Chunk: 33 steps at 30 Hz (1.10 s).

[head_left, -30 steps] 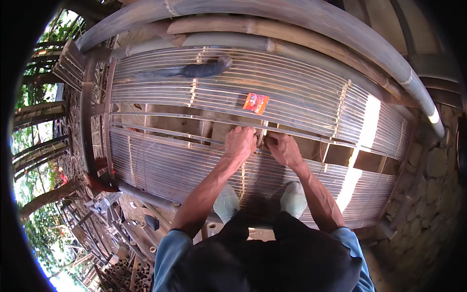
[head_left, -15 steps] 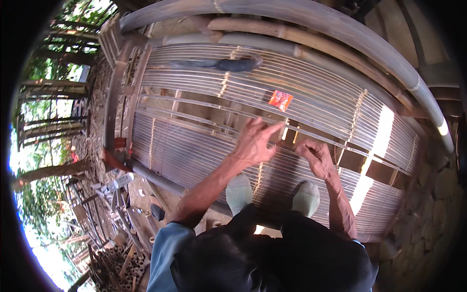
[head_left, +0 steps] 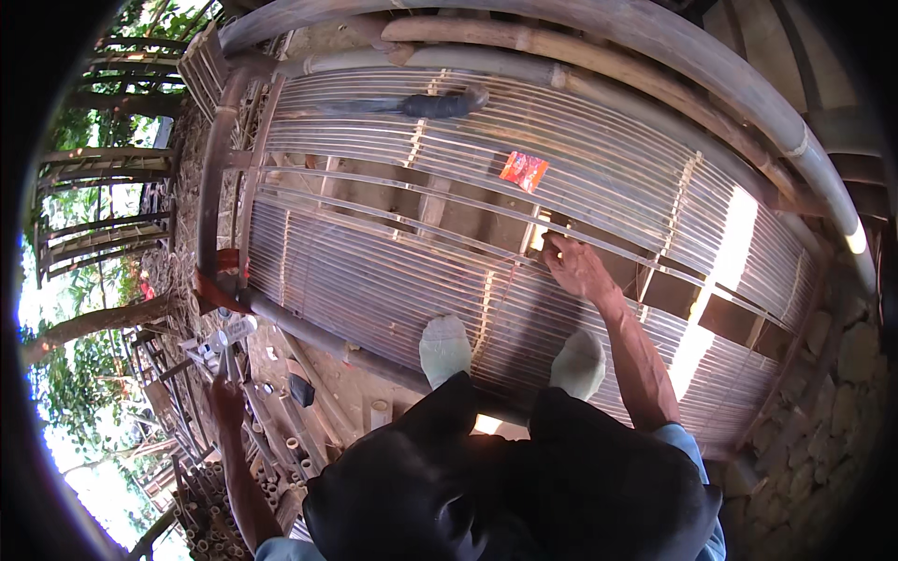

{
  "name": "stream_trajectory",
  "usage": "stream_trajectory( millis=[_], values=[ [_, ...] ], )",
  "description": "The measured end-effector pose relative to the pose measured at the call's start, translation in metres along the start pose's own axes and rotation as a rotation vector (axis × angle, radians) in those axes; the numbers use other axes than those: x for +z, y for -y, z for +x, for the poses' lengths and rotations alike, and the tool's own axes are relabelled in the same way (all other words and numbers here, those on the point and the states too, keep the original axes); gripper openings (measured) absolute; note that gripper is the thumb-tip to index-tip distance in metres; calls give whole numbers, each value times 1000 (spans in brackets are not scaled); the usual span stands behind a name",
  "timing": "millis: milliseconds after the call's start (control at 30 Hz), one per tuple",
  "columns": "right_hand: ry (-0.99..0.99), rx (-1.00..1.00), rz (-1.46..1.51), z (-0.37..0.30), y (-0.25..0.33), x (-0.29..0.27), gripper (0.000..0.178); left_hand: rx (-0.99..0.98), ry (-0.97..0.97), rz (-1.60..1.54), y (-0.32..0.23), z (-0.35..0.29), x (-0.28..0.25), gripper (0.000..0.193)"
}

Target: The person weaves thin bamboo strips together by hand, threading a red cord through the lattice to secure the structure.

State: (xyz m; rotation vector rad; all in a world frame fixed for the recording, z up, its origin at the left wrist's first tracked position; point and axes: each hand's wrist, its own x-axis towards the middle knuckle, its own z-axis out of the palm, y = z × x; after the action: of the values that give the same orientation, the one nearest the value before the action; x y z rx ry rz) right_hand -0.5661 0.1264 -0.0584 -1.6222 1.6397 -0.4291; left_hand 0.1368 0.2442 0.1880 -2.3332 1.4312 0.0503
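Observation:
Below me is a platform of thin split-bamboo slats (head_left: 355,271), tied with pale lashings and crossed by a long gap with loose strips. My right hand (head_left: 575,266) is over this gap, thumb and fingers pressed together. What they pinch is too small to make out. A thin reddish strand (head_left: 505,285) runs across the slats just left of it. My left hand (head_left: 224,397) is off the platform at the far left, its fingers blurred, just below a clear plastic bottle (head_left: 234,331). A small red-orange packet (head_left: 524,171) lies on the slats beyond my right hand.
A long blade with a dark wrapped handle (head_left: 443,103) lies on the far slats. Thick bamboo poles (head_left: 636,37) curve along the far side. My socked feet (head_left: 445,351) stand on the near slats. Cut bamboo pieces (head_left: 220,510) are piled at lower left.
My left hand has left the gap and swung down and left, off the platform towards the bottle. My right hand has moved slightly up and left, still with fingers closed.

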Motion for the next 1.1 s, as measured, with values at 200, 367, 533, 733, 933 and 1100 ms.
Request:
stream_trajectory(
  millis=[200,367,533,733,933,1100],
  values=[
    [205,120,83,16,10,4,33,-378,372,197,177,-100,-10,68],
    [285,192,191,19,-8,7,36,74,289,94,43,-35,62,81],
    [284,153,307,22,-8,10,36,754,-320,-553,-349,-24,35,42],
    [241,175,322,14,25,-10,35,1001,-325,-798,-500,-70,69,32],
    [184,148,279,10,11,-3,31,1024,-449,-711,-510,-83,76,12],
    [81,136,124,-7,30,-19,30,967,-407,-512,-501,-89,70,13]
  ],
)
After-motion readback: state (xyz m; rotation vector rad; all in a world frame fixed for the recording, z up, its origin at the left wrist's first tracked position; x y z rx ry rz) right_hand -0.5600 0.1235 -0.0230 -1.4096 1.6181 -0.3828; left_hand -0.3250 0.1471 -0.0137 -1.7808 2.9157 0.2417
